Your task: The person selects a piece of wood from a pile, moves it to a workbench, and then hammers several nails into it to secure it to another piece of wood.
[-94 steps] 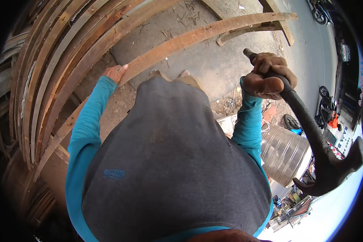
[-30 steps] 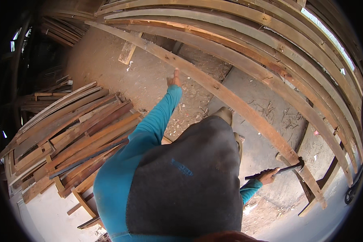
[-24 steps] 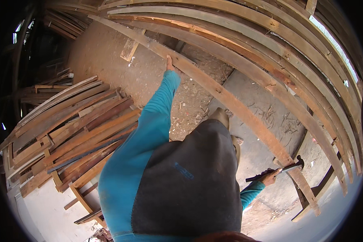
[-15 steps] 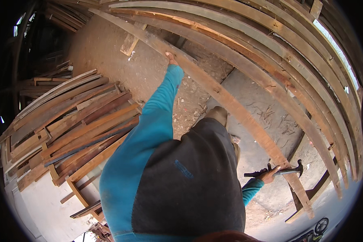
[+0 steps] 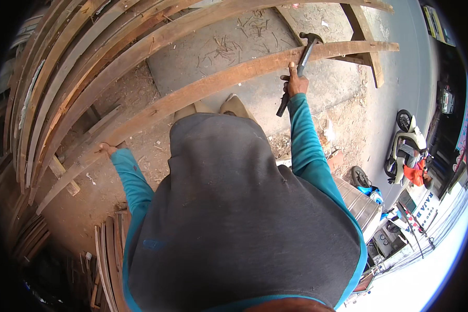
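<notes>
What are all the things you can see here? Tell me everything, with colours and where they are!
Long plank: one, reddish-brown, across the middle, held at both ends.
Hammer: one, dark with a claw head, its head over the plank at upper right.
Stacked planks: many, brown, curving along the left and top.
Wooden trestle: one, brown, upper right, beyond the plank.
Concrete ground: grey, littered with wood chips, top centre.
Scooter: one, pale with a red patch, at the right edge.
Metal container: one, silvery, lower right.
Left hand: one, on the plank's left end, teal sleeve.
Right hand: one, gripping the hammer handle, teal sleeve.
Torso: grey vest, filling the lower centre.
</notes>
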`<state>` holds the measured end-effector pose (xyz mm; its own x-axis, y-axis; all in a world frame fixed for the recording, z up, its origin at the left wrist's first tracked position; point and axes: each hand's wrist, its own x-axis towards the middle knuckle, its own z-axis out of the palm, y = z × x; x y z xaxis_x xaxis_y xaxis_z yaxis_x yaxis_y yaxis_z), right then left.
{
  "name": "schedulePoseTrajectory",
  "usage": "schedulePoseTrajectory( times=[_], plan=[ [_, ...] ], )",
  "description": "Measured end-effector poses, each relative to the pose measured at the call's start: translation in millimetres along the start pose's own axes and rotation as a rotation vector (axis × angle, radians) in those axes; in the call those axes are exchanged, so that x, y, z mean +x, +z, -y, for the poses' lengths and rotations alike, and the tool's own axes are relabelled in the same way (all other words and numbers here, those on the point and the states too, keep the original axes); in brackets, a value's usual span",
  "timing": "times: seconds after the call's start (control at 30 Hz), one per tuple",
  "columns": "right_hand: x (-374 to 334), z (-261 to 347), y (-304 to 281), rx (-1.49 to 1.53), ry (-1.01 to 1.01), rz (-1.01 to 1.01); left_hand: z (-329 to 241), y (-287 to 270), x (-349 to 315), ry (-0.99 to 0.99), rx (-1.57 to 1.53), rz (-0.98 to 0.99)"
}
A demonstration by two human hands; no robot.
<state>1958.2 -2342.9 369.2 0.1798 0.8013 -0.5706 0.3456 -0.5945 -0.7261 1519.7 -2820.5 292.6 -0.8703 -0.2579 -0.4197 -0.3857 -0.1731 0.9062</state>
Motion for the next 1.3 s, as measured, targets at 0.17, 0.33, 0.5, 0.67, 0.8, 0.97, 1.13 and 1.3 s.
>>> schedulePoseTrajectory(
  times=[0.17, 0.33, 0.5, 0.67, 0.8, 0.97, 1.13, 1.3],
  plan=[
    [1.7, -6.0, -18.4, -0.03, -0.081, 0.062, -49.4, -18.1, -33.9, -0.376, 0.867, 0.406],
    [-11.8, -21.5, -48.2, -0.113, -0.332, 0.048, -61.2, 104.3, -233.4, 0.514, 1.133, 0.727],
    [-85.0, 23.2, -94.0, -0.519, -0.773, 0.054, 1.0, 176.9, -273.2, 1.196, 1.341, 1.048],
    [-104.8, 30.1, -109.3, -0.985, -1.189, 0.262, 38.7, 200.0, -250.3, 1.221, 1.509, 1.174],
    [-76.2, -24.3, -98.0, -1.017, -0.872, 0.138, 43.3, 208.0, -241.2, 1.005, 1.634, 1.195],
    [-113.9, -21.9, -83.1, -1.046, -0.68, 0.211, 51.9, 208.8, -242.7, 1.14, 1.616, 1.143],
    [-151.3, -4.7, -51.2, -1.003, -0.946, 0.344, 47.7, 203.8, -238.2, 1.109, 1.535, 1.176],
    [-121.2, -31.6, -39.8, -0.995, -0.722, 0.035, 47.7, 207.6, -241.3, 1.06, 1.46, 1.191]
  ],
)
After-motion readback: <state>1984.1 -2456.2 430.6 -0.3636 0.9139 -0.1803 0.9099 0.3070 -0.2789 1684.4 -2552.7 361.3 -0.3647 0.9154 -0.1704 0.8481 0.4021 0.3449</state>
